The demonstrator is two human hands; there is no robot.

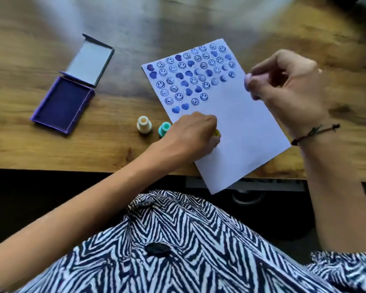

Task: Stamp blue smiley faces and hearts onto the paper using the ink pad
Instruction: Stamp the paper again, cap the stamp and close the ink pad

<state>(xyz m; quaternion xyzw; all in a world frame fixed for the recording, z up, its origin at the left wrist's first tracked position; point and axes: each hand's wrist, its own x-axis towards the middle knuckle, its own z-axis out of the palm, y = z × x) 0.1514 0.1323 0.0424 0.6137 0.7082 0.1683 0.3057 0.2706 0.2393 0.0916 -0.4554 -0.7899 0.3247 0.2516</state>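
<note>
Wooden table (51, 144), warm brown grain, glossy glare across the far half. White paper (245, 132) lies tilted on it, near corner hanging past the table's front edge. Upper part of the sheet is packed with blue stamped marks (190, 77): round outlined smiley faces and solid hearts, in loose rows; several are smudged or doubled. Lower part is blank.

Left hand (195, 134) rests on the sheet's left edge, fingers curled down around a small yellow stamp (217, 133). Only a sliver of yellow shows past the knuckles; its shape and its face cannot be made out. The grip is closed on it.

Right hand (287, 85) hovers over the sheet's right edge, thumb and fingertips pinched together. Motion blur there; whether anything sits in the pinch cannot be told. A thin dark cord bracelet (315, 133) circles that wrist.

Just left of the left hand stand two small plastic stamps, upright, waisted like little bottles: a cream stamp (144, 125) and a teal stamp (164, 129), the teal one partly hidden by the hand.

Further left, well apart from the paper, the ink pad (61, 106): flat purple rectangular case, dark blue pad inside, hinged lid (90, 62) thrown open, its pale grey inner face up.

Bottom of view: black-and-white zigzag shirt (188, 250) with dark buttons, soft and blurred.
</note>
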